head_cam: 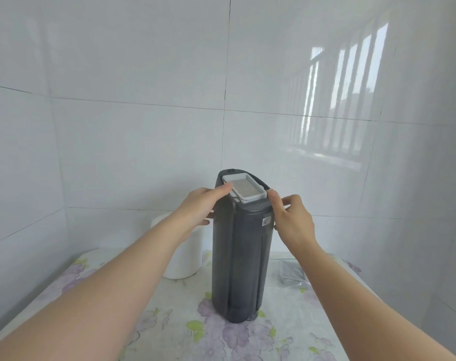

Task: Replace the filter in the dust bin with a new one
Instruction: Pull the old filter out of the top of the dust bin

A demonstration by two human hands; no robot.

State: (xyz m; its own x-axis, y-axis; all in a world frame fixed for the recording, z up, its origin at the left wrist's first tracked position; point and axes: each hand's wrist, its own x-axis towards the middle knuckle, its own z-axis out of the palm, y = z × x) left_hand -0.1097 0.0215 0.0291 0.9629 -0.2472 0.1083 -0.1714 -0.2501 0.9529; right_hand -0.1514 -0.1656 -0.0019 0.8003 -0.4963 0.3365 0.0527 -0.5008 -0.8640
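Observation:
A tall dark grey dust bin (241, 259) stands upright on the table. In its top sits a white-framed rectangular filter (245, 188) with a grey pleated face. My left hand (203, 204) wraps the bin's upper left side, thumb resting on the filter's left edge. My right hand (290, 220) is at the bin's upper right, its thumb tip touching the filter's near right corner, the other fingers curled loosely beside the bin. A second filter in a clear bag (292, 273) lies flat on the table to the right.
The table carries a floral cloth (185, 332). A white cylindrical container (182, 251) stands behind my left forearm, left of the bin. White tiled walls (143, 126) close in behind and on both sides.

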